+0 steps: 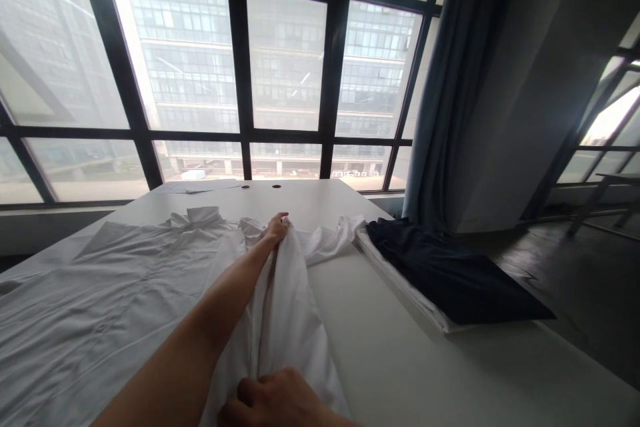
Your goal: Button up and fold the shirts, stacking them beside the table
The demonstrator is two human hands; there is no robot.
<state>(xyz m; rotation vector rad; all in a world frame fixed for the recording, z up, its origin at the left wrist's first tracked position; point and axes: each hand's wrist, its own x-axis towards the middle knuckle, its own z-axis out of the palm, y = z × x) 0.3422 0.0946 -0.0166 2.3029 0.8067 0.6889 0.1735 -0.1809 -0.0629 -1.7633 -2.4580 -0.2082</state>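
Observation:
A white shirt (115, 293) lies spread on the white table (400, 360), collar toward the window. My left arm stretches far out, and my left hand (277, 227) pinches the shirt near its shoulder. My right hand (275, 400) sits at the bottom edge of the view, closed on the same raised fold of white cloth (290, 307) nearer to me. Between the two hands the fold stands up along the shirt's right side. A sleeve (335, 240) trails off to the right of my left hand.
A dark navy garment (450, 273) lies on a stack of white folded cloth (400, 280) at the table's right edge. Big windows (285, 60) run behind the table, with a blue curtain (450, 93) at the right. Dark floor lies to the right.

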